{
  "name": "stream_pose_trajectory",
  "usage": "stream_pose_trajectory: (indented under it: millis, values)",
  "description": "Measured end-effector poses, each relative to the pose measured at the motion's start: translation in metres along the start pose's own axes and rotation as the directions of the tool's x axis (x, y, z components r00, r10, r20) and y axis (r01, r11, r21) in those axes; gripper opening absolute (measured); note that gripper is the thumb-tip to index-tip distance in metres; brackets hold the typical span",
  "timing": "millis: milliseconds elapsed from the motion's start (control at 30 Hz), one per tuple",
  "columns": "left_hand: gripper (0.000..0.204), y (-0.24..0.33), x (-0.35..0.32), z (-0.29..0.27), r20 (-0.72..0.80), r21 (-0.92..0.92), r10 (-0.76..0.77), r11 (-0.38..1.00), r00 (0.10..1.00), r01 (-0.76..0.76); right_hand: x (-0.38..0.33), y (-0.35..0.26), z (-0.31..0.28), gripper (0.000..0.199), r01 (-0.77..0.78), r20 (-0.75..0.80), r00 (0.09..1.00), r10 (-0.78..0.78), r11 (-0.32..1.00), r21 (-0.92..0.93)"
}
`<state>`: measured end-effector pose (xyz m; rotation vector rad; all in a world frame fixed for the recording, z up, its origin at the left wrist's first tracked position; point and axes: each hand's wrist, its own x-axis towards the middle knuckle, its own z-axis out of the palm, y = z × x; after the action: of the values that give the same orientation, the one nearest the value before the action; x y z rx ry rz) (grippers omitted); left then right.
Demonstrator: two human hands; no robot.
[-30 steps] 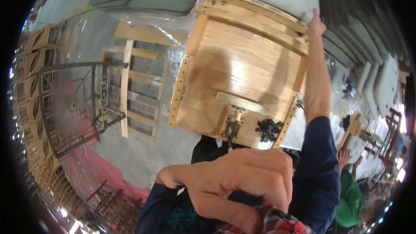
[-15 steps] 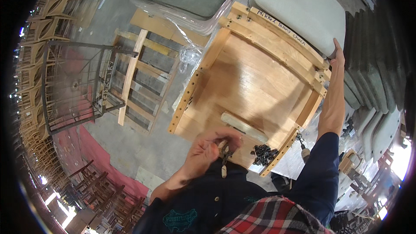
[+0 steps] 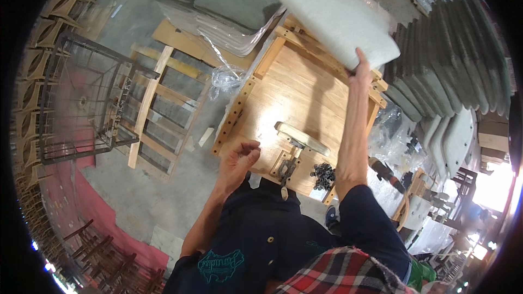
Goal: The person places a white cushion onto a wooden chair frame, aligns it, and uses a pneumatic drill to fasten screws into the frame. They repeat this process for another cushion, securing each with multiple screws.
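Observation:
A light grey padded chair seat is tilted up over the far side of the wooden work board. My right hand grips its near edge, with the index finger on the pale face and the other fingers mostly hidden. My left hand hovers at the board's near left edge, its fingers loosely bent and apart, holding nothing I can see. Just right of it, a metal toggle clamp sits on the board's near edge, beside a pale wooden bar.
A heap of small black parts lies near the board's front right. A power drill lies to the right. Stacked grey seats stand far right. At left are a wooden pallet and a metal frame cart.
My right hand has lifted the grey seat from beyond the board and brought it left and nearer, tilting it. My left hand has moved left, away from the clamp.

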<state>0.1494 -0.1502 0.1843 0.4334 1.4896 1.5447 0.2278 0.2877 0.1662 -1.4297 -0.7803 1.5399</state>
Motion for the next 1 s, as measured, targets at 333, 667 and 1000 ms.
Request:
stream_pose_trajectory:
  millis: [333,667,1000]
  values:
    - [0.022,-0.02,0.001,-0.061,0.013,0.021,0.068,0.997,0.998,-0.068,-0.206,0.069,-0.124,0.072,-0.036,0.088,0.996,0.023,0.989,0.146]
    - [0.078,0.009,0.168,-0.068,-0.137,0.58,0.21,0.809,0.968,-0.093,-0.188,0.111,-0.194,0.072,-0.079,0.151,0.986,0.07,0.995,0.053]
    - [0.1,0.023,0.315,-0.012,0.007,0.742,-0.083,0.669,0.996,0.051,-0.141,0.131,-0.224,0.074,0.01,-0.023,1.0,-0.011,0.999,-0.051]
